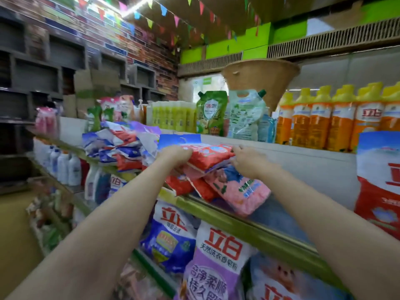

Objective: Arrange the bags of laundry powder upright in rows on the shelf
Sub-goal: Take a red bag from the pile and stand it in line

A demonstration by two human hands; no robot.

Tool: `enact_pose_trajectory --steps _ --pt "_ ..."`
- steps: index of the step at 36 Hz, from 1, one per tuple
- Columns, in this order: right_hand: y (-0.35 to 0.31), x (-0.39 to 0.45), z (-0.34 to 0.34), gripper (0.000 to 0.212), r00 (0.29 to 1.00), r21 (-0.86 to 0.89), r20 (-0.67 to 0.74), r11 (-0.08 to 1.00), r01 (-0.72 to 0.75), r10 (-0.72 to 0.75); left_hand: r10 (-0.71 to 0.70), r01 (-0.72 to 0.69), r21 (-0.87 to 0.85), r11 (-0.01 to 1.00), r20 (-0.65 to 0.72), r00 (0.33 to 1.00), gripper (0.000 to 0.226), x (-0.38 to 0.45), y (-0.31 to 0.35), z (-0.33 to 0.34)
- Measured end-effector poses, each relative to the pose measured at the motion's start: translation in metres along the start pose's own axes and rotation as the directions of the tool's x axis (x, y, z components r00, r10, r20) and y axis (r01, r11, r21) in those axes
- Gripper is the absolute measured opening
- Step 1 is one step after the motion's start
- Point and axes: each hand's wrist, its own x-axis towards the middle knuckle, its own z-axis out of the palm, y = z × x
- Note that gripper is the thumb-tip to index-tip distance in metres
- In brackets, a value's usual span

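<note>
A red and blue bag of laundry powder [207, 155] lies flat on top of a small heap of red and pink bags [236, 191] on the shelf [249, 226]. My left hand [175, 153] grips its left edge. My right hand [246, 161] holds its right edge, fingers curled at the corner. To the left, a messy pile of blue, white and red bags [121, 146] lies flat. One large red bag [378, 182] stands upright at the far right of the shelf.
Orange bottles with yellow caps [337, 120] and green refill pouches [212, 113] line the ledge behind. Purple and blue bags [216, 256] stand on the shelf below. White bottles [65, 167] fill the lower left shelf. The aisle floor lies to the left.
</note>
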Motion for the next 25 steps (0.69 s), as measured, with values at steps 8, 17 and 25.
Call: enact_pose_trajectory --steps 8,17,25 --pt "-0.005 0.023 0.015 0.041 0.993 0.061 -0.064 0.994 -0.095 0.099 0.021 -0.041 -0.241 0.97 -0.086 0.996 0.052 0.027 0.01 0.015" --pt "-0.001 0.027 0.019 0.051 0.99 0.258 -0.012 0.957 -0.134 0.142 -0.01 -0.072 -0.554 0.829 -0.143 0.99 0.044 0.061 0.022 0.031" --pt "0.037 0.009 0.002 0.054 0.937 0.735 -0.057 0.65 -0.195 0.345 0.018 -0.326 -0.874 0.36 -0.342 0.939 0.017 0.071 0.031 0.025"
